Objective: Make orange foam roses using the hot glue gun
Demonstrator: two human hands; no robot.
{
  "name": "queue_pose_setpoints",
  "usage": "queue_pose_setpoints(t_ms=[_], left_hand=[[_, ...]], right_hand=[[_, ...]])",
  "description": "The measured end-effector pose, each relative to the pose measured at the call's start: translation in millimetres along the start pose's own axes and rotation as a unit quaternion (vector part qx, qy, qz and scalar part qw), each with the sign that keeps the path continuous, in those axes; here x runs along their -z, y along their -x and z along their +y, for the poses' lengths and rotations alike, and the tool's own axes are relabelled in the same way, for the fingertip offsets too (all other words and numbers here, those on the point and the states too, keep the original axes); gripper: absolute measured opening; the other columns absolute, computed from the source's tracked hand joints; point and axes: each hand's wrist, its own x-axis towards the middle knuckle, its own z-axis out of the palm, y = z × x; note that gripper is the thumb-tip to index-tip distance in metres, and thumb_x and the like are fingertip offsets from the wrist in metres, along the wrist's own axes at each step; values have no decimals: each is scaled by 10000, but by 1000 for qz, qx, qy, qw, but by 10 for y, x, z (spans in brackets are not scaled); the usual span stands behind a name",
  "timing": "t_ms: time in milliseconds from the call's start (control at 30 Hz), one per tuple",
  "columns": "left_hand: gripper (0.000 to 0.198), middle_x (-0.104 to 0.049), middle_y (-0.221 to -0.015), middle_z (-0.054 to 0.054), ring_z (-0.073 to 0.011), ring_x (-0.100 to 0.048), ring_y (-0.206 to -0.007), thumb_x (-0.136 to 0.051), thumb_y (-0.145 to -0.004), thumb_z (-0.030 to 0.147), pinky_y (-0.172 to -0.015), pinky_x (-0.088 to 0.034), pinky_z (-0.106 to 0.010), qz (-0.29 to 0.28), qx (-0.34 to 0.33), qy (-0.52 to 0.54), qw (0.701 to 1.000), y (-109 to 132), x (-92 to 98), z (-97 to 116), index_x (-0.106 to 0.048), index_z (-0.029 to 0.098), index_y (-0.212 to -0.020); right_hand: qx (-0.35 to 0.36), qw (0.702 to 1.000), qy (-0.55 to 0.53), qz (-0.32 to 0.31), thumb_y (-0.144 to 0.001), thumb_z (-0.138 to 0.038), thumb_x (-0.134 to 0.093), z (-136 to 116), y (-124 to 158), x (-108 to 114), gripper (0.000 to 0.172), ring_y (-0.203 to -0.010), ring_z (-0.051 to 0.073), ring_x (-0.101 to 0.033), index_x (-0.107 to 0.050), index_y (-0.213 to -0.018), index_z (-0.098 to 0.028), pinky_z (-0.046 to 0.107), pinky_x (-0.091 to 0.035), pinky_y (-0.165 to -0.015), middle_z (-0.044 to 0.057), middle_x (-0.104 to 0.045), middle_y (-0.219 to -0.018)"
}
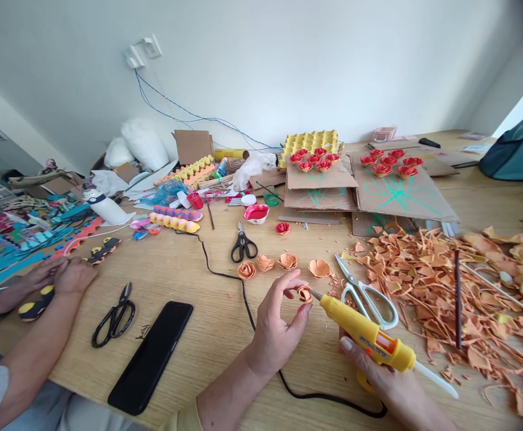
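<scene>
At lower centre of the frame, a person's left hand point(275, 328), partly open, pinches a small, cupped orange flower point(305, 294) between thumb and fingertips, apparently leaving one side exposed to the tip of the yellow plastic glue gun point(366, 328) clasped in the right hand point(384, 383). Four orange, petalled blooms point(287, 261) line the wooden tabletop point(218, 326) beyond, likely spaced for easy reach.

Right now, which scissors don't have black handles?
The pale-handled pair beside the orange scrap pile, just beyond the yellow glue gun. The pair beside the phone and the pair behind the orange flowers both have black handles.
</scene>
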Motion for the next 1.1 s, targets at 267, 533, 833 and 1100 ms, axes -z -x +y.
queue_pose_setpoints(t_ms=[267, 533, 833, 1100], left_hand=[[574, -708, -1112, -76, -171, -670, -978, -616, -876, 45, -869, -549, -305, 0, -4, 2, 1000, 6, -4, 2, -449, 218, -1396], [572, -708, -1097, -73, -176, -671, -981, -611, -875, 43, -862, -542, -301, -2, -7, -2, 1000, -11, 1, 26, -447, 221, -1393], [592, -701, -1118, -63, -163, -662, -985, -621, -871, 31, -865, -531, -284, -5, -2, 17, 1000, 3, -7, 17, -447, 236, -1398], [527, -675, -1101, -60, -159, -650, -953, -620, -893, 92, -882, -530, -310, 4, 78, 99, 992, 13, 3, 15, -473, 245, -1375]], right_hand=[[14, 999, 21, 21, -777, -638, -704, -41, 33, -34, 373, -753, 267, -719, -728, -875, -279, 355, -621, -726, 39, -767, -785], [43, 991, 89, 86, -812, -559, -663, -106, 77, -86, 306, -757, 255, -668, -677, -870, -259, 391, -571, -748, 17, -722, -789], [126, 982, 121, 74, -816, -534, -686, 42, -32, -3, 269, -706, 262, -660, -686, -859, -268, 404, -555, -694, 28, -713, -758], [209, 969, 135, 0, -895, -369, -632, -104, -86, 22, 258, -568, 203, -560, -593, -655, -283, 335, -483, -575, 12, -608, -644]])
